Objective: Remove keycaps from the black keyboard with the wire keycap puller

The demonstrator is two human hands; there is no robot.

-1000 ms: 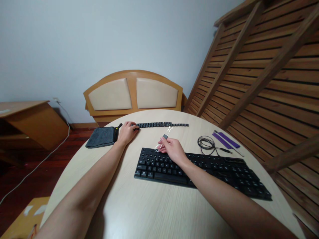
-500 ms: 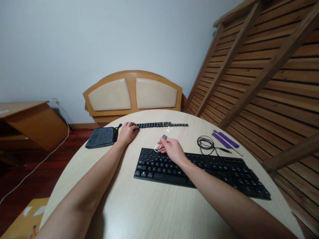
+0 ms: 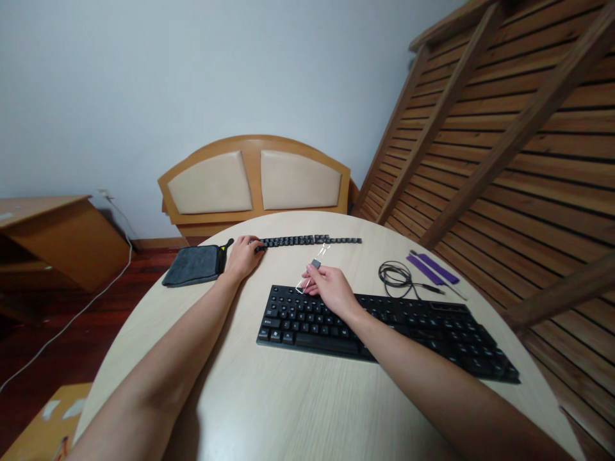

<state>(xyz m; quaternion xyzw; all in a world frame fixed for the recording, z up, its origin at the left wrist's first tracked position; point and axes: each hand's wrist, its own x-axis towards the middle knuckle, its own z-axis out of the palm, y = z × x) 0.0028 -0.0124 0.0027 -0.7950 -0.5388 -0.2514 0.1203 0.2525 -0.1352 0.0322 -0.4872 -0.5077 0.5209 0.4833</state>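
At the back of the table lies a long row of loose black keycaps [image 3: 298,241]. My left hand [image 3: 244,255] is at the row's left end, fingers curled and closed around a keycap there; the fingertips are partly hidden. My right hand [image 3: 331,285] is closed around the grey handle of a wire keycap puller [image 3: 316,263]. The puller's wire loops stick out both ways, one end reaching close to the keycap row. Below the right hand and forearm lies a black keyboard [image 3: 307,342], partly covered by them.
A dark grey zip pouch [image 3: 193,264] lies left of my left hand. To the right are a coiled black cable [image 3: 394,279] and purple strips [image 3: 425,268] beside a thin metal tool. Beyond the round table [image 3: 250,397] stand a padded headboard [image 3: 256,173] and wooden slats [image 3: 509,160].
The view has shifted very slightly. Both hands stay where they were, the left at the row's end and the right holding the puller.
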